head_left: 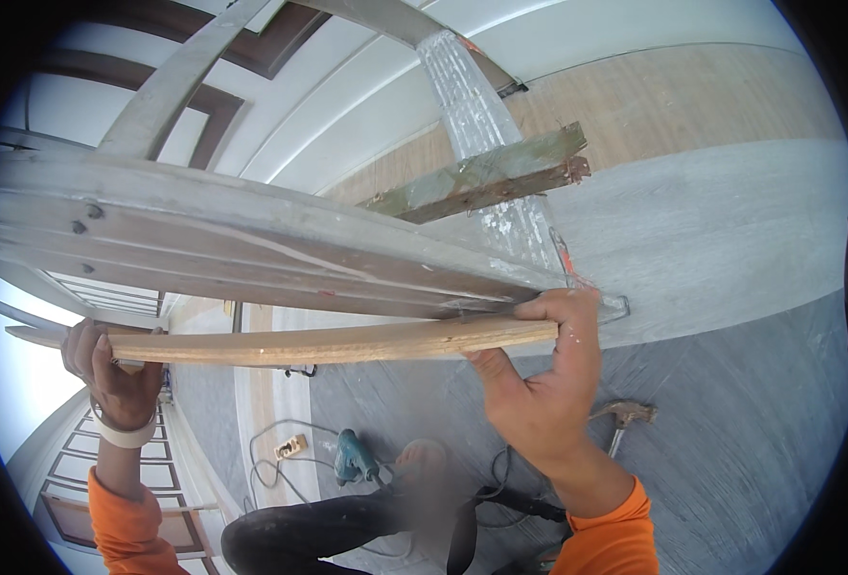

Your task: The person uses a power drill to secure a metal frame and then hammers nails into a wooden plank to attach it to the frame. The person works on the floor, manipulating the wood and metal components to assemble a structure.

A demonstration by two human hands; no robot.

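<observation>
A long, pale wooden board (337, 345) runs across in front of me, slightly bowed in this view. My left hand (117, 369) is closed round its left part, fingers over the top. Its right end sits in my right hand (544, 379), with the thumb below and the fingers reaching over the upper edge. Just beyond the board, and close to it, lies a wide greyish beam (251, 254) with dark round marks near its left end. My right fingertips are near this beam's right end; whether they touch it I cannot tell.
A rough timber offcut (481, 177) lies across a paint-spattered metal support (467, 96). On the grey floor below are a teal power tool (352, 458), a power socket block (290, 448) with cables, and a hammer (625, 414). My foot (422, 460) stands beside the power tool.
</observation>
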